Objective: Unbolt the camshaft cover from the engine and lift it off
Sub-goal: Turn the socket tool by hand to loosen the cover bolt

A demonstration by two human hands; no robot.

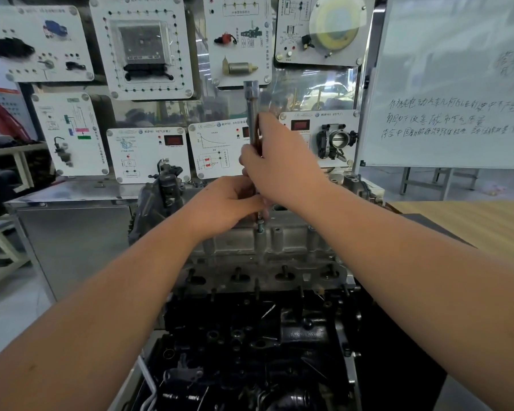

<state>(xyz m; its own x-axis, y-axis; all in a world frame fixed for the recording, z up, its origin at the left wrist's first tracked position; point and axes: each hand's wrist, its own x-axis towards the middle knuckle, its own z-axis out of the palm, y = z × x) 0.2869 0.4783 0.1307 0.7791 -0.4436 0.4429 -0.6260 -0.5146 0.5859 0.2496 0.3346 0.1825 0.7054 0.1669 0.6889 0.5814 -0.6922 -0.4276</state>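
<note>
Your right hand (276, 161) grips an upright T-handle socket wrench (252, 114); your left hand (229, 203) pinches its lower shaft over a bolt (260, 226) on the camshaft cover (279, 241) atop the engine (264, 336). Judged: cast aluminium, rigid, moderately heavy, maybe oily. Lift by both long edges.

Grey cast camshaft cover (279, 241) seated atop engine (250, 336); bolt (260, 226) raised at top edge.

Both hands (267, 185) on an upright socket wrench (252, 114) over the camshaft cover (279, 241).
</note>
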